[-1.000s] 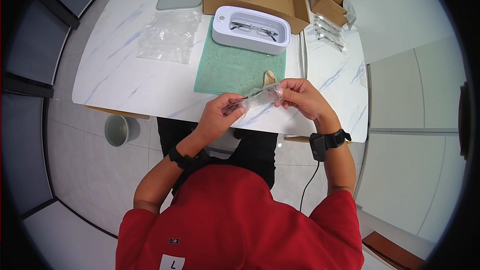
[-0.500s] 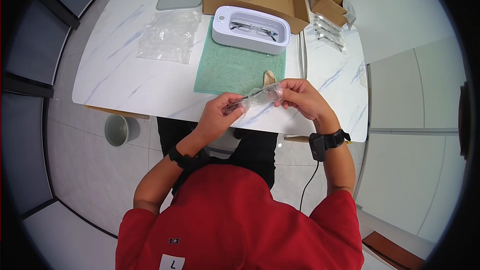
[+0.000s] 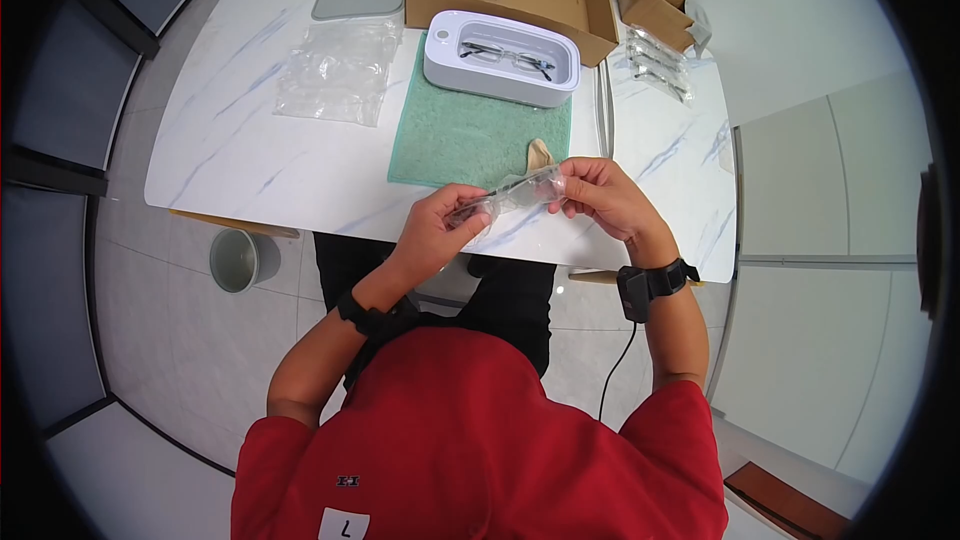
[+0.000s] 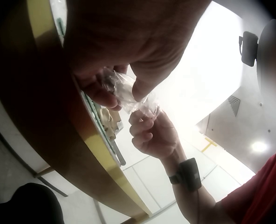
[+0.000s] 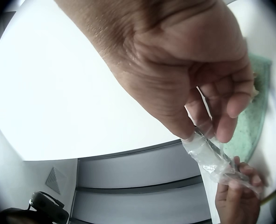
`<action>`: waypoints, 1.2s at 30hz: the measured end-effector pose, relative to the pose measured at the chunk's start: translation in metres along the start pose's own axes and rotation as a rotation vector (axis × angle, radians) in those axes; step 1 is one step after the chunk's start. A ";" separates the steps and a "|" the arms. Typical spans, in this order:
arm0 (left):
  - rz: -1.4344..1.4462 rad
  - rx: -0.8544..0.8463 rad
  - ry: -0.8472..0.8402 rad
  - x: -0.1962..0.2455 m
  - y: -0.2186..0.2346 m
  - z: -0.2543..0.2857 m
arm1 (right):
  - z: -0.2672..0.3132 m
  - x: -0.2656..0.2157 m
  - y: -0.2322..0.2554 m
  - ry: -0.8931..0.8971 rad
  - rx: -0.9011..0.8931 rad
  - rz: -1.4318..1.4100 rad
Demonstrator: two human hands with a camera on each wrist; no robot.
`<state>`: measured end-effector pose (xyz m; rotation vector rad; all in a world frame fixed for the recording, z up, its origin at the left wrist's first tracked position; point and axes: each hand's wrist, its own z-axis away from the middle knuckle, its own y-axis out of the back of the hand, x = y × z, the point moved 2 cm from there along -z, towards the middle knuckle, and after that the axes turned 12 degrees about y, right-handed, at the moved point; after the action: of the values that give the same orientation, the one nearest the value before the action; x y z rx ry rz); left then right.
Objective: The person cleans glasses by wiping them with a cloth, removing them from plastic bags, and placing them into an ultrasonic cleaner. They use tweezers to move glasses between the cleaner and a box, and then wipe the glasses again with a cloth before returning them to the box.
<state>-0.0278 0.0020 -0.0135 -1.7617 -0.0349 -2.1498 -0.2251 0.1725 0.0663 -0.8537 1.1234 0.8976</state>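
A clear plastic bag [image 3: 520, 194] with a dark-armed pair of glasses in it is held between both hands over the table's front edge. My left hand [image 3: 436, 230] pinches its left end between thumb and fingers. The right hand [image 3: 605, 196] grips the other end. In the right wrist view the crinkled bag [image 5: 208, 161] hangs from the right hand [image 5: 189, 74], with a dark thin strip inside. Behind the hands, a beige cloth [image 3: 539, 155] lies on the green towel [image 3: 465, 140]. Glasses [image 3: 508, 59] rest in the white cleaner tub [image 3: 500, 90].
An open cardboard box [image 3: 560, 13] with several glasses stands at the back. Flat clear bags [image 3: 335, 75] and a grey lid [image 3: 358, 1] lie left of it. Bagged glasses [image 3: 660, 68] and a small brown box [image 3: 655, 10] are at right. A bin [image 3: 235, 260] stands on the floor.
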 end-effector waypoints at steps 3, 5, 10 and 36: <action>0.009 0.033 -0.025 -0.001 -0.001 -0.001 | 0.001 0.002 0.000 -0.006 0.014 -0.018; 0.005 0.032 -0.024 -0.001 -0.001 0.000 | 0.001 0.002 -0.001 -0.005 0.017 -0.024; 0.015 0.036 -0.029 -0.001 -0.001 0.000 | 0.001 0.004 0.000 -0.001 0.008 -0.042; -0.039 0.074 -0.038 -0.001 -0.001 0.001 | 0.003 0.014 -0.001 0.003 0.041 -0.142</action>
<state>-0.0269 0.0038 -0.0144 -1.7744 -0.1579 -2.1136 -0.2209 0.1769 0.0530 -0.8899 1.0660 0.7538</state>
